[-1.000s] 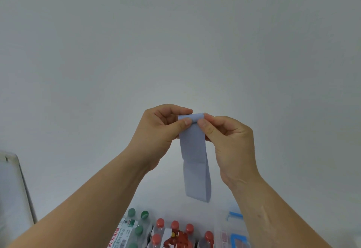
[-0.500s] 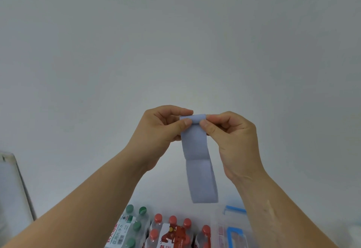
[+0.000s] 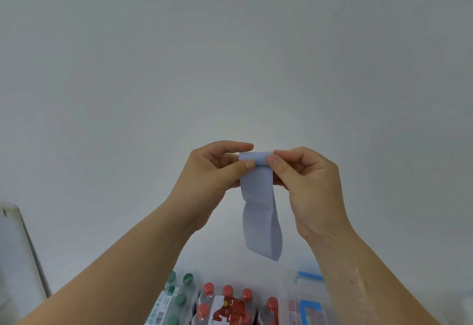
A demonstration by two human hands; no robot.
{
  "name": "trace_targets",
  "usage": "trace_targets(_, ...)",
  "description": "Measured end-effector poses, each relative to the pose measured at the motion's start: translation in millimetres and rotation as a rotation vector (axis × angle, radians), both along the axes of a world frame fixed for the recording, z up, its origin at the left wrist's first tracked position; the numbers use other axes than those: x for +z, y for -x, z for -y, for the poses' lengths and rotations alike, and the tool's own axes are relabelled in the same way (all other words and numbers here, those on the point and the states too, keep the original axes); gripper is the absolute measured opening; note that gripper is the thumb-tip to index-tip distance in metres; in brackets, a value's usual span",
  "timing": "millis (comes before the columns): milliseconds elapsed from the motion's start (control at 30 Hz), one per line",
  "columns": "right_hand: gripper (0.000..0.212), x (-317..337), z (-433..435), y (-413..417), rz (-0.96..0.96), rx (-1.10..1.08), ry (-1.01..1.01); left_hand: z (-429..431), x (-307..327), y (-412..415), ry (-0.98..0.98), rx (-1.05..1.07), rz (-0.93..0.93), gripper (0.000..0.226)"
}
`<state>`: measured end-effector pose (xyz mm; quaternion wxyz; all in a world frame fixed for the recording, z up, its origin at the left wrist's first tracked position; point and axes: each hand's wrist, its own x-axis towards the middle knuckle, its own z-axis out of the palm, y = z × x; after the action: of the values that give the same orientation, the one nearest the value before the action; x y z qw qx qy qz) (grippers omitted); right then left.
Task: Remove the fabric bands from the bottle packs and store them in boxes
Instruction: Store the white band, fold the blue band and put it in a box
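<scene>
Between my raised hands hangs the pale blue fabric band (image 3: 259,206): left hand (image 3: 212,183) and right hand (image 3: 307,189) each pinch its folded top edge, close together. Below them I see green-capped bottles (image 3: 180,296), red-capped bottles (image 3: 227,304) (still packed) and a clear storage box (image 3: 304,306).

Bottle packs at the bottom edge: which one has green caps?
The left pack, with the white label and green caps. The right pack beside it has red caps and a red picture on its label.
</scene>
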<state>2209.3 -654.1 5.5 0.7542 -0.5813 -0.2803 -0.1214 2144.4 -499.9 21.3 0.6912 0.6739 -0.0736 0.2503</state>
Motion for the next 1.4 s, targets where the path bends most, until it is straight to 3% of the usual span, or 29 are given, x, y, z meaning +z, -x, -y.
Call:
trace_targets(333, 0.007, -4.4, -0.5, 6.5, -0.025, -0.025, -0.01, 2.8, -2.5, 0.5, 0.022, 0.049, 0.024, 0.013)
trace_targets(567, 0.009, -8.3, 4.3, 6.9, -0.021, -0.03, -0.051, 8.9, -3.3, 1.4, 0.024, 0.025, 0.047, 0.026)
trace_targets(767, 0.018, -10.7, 14.0, 6.9, 0.024, -0.041, -0.015, 15.3, -5.0, 1.5, 0.026, 0.039, -0.029, 0.013)
trace_targets(1133, 0.004, -11.5, 21.1, 16.1, -0.019, -0.072, 0.033, 24.1, -12.5, 5.6, 0.003, 0.051, 0.063, 0.018)
trace_targets(1400, 0.013, -15.4, 22.3, 15.6, -0.016, -0.05, -0.058, 26.0, -13.4, 7.1, 0.056, 0.026, 0.032, 0.018)
